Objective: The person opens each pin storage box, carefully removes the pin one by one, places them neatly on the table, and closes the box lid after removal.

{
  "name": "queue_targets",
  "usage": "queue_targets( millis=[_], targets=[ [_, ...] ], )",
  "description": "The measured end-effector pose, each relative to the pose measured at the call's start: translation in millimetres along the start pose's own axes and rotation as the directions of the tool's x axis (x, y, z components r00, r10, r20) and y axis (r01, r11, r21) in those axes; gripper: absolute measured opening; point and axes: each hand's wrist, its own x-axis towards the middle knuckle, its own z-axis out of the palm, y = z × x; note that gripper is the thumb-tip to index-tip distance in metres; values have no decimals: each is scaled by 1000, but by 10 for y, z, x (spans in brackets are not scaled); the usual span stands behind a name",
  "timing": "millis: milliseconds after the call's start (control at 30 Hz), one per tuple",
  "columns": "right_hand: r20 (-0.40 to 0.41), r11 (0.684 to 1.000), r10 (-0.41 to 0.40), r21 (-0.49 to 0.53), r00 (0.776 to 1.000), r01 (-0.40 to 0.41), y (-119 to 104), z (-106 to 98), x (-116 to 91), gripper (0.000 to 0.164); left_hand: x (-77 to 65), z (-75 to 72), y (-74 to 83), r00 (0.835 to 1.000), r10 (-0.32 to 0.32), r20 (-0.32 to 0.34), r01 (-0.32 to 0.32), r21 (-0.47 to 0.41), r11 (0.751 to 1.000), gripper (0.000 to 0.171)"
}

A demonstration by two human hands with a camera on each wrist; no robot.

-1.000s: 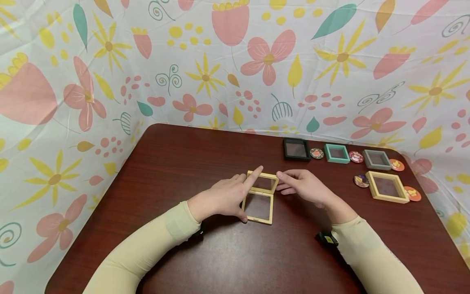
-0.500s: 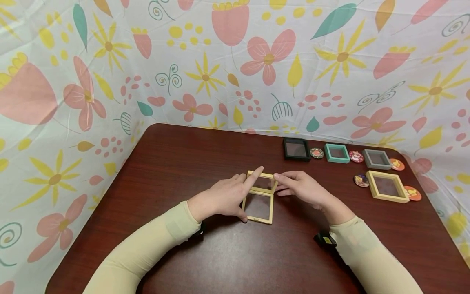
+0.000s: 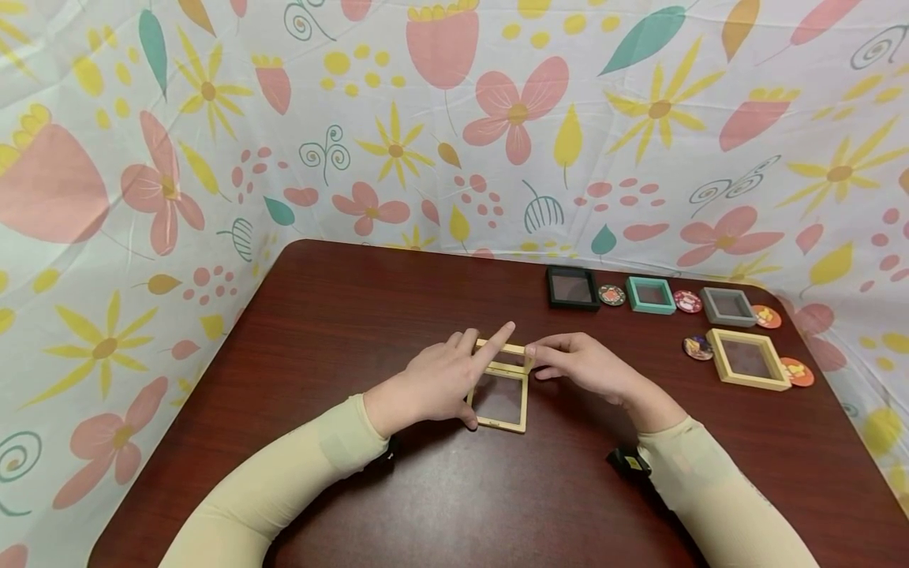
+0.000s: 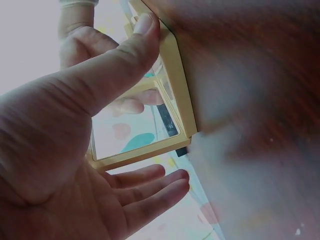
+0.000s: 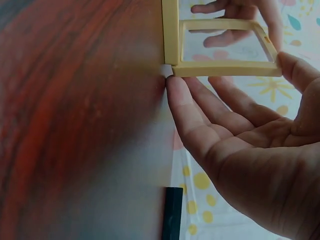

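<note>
A pale yellow hinged display frame [image 3: 525,403] with clear film panes lies in the middle of the table. Its lower half is flat on the wood, while the lid [image 4: 145,151] stands raised at the far side. My left hand [image 3: 438,380] spans the frame's left side, thumb touching the lower half near its front corner. The index finger of that hand stretches past the lid, and the other fingers are extended. My right hand [image 3: 585,364] holds the lid's right edge, its thumb [image 5: 295,67] at the upper corner and its fingers along the side.
At the back right are a black frame [image 3: 551,290], a teal frame [image 3: 652,309], a grey frame [image 3: 731,320] and a larger yellow frame [image 3: 753,383]. Several round picture discs, including a red one [image 3: 687,301], lie among them. A flowered cloth [image 3: 398,197] hangs behind the table.
The lid has swung up and toward the lower half. My right hand has shifted slightly left with it; my left hand stays almost in place.
</note>
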Motion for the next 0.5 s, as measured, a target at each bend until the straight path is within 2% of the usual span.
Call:
queue_targets(
  millis=[267, 500],
  targets=[
    [4, 992, 9, -128, 1000, -8, 6, -8, -8, 55, -10, -8, 20, 999, 19, -41, -16, 57, 998, 169],
    [16, 967, -20, -253, 1000, 23, -37, 9, -24, 49, -8, 2, 16, 999, 26, -29, -24, 71, 997, 167]
  ],
)
